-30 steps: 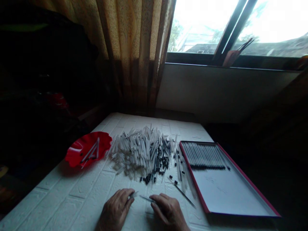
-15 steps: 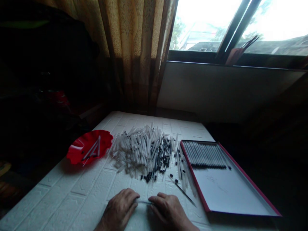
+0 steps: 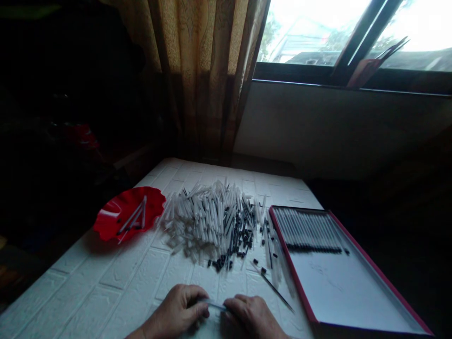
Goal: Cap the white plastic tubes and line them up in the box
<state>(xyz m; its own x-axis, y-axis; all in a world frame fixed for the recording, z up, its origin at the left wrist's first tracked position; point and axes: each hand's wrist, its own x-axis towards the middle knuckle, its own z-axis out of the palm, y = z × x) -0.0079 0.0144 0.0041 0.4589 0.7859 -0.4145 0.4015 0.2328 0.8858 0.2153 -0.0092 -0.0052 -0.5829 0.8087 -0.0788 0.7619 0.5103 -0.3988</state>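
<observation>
Near the front of the table, a slim clear pen barrel (image 3: 215, 304) spans the gap between my two hands. My left hand (image 3: 180, 310) pinches one end between thumb and fingers. The fingers of my right hand (image 3: 252, 313) are closed over the other end, which they hide. Beyond my hands lies a heap of clear pen barrels (image 3: 203, 212), with dark refills and small black caps (image 3: 222, 261) along its right and front edges. A single dark refill (image 3: 277, 293) lies slantwise on the table, just past my right hand.
At the right, a red-edged shallow box (image 3: 348, 292) holds a row of pens (image 3: 307, 230) with black ends. A red wavy-rimmed bowl (image 3: 106, 219) with a few pen parts stands at the left. The white brick-patterned table (image 3: 123, 292) meets a curtain and window behind.
My left hand has turned so its thumb and fingertips show around the barrel, and more of the barrel is visible. The view has shifted slightly, moving the box rightward in the picture.
</observation>
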